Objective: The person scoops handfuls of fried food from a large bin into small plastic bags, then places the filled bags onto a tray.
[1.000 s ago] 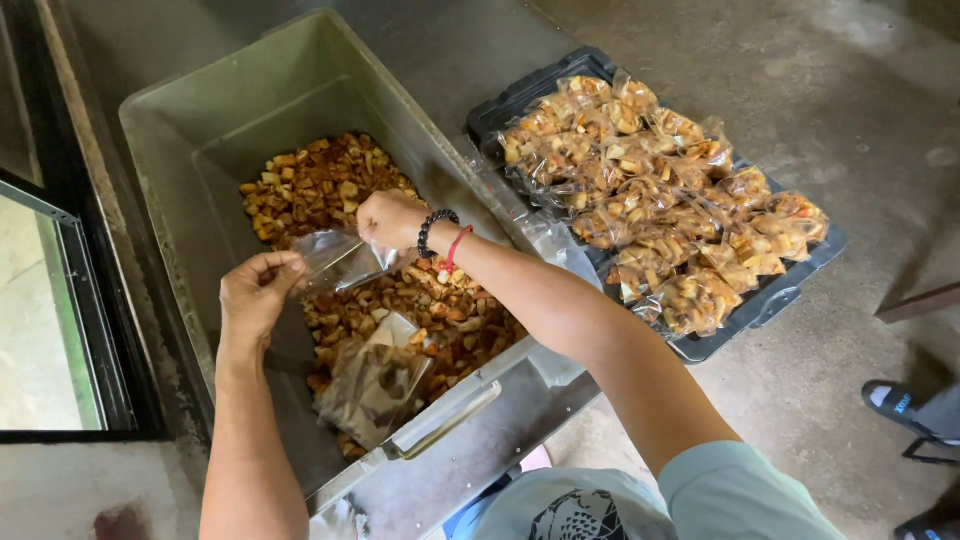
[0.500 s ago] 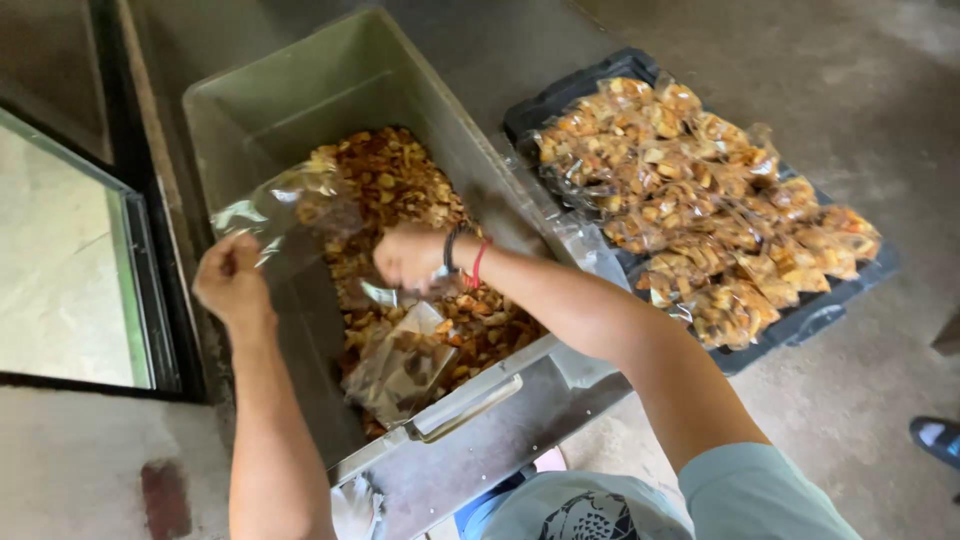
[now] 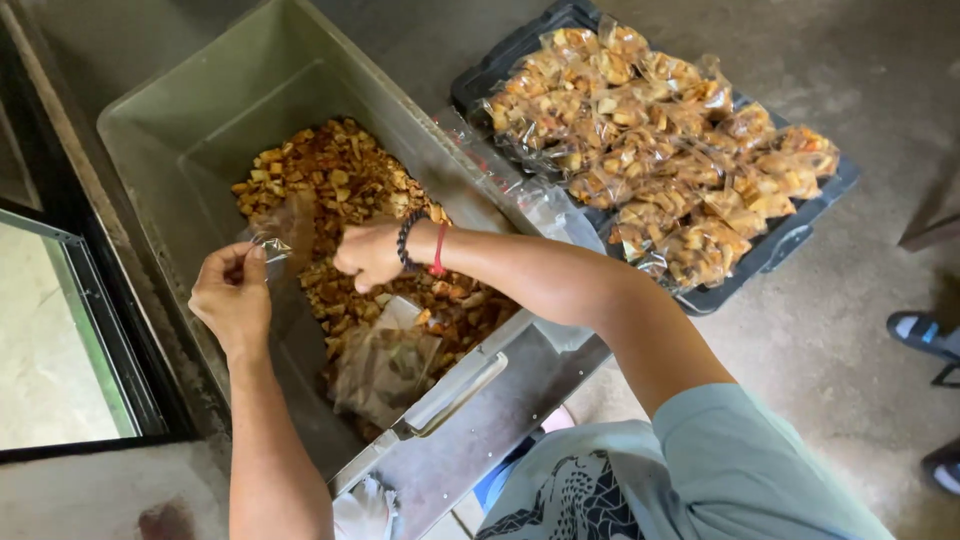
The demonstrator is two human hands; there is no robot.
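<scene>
Both hands, left (image 3: 232, 298) and right (image 3: 368, 254), pinching one clear bag (image 3: 283, 232) over loose snacks (image 3: 335, 190); black tray (image 3: 800, 240) already heaped, bin (image 3: 190, 120) far from emptied.

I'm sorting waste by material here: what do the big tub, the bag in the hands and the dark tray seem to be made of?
The tub looks like moulded plastic, dull grey-green, with smooth rounded walls. The bag is thin clear plastic film: glossy, crinkled, snacks show through it. The tray seems hard dark plastic with a moulded rim, though little of it shows.
</scene>
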